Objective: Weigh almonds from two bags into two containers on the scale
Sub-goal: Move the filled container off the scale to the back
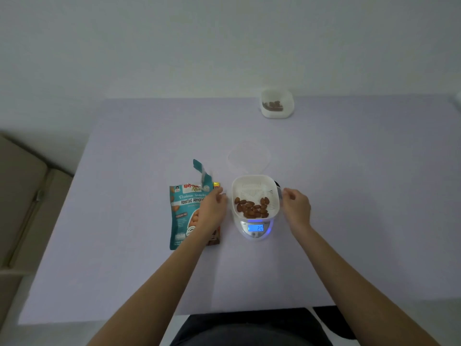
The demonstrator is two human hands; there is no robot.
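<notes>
"Almonds (252,208) on that table (124,245): start with the big things. Why is it laid out this way?"

"The teal bag (185,216) lies flat just left of the scale (255,233), its torn top flapped up. The brown edge of a second bag (216,239) shows under it. I'd guess both are kept close for pouring. The scale sits mid-table with its display towards the person."

"And on it?"

"A white container (254,176) holding the almonds, heaped at its near side. A clear lid (249,158) lies just behind the scale, out of the way. Another container (277,113) with nuts in it stands well apart at the far edge; that's likely the portion already weighed."

"The hands?"

"The left hand (212,206) hovers over the bag and the right hand (296,206) is just beside the container's right rim. Both have loosely curled fingers and grasp nothing. They flank the container, so I judge a lift-off is next. I cannot tell whether the right fingertips touch the rim."

"The reading?"

"The lit display (256,228) seems to show twenty."
</notes>
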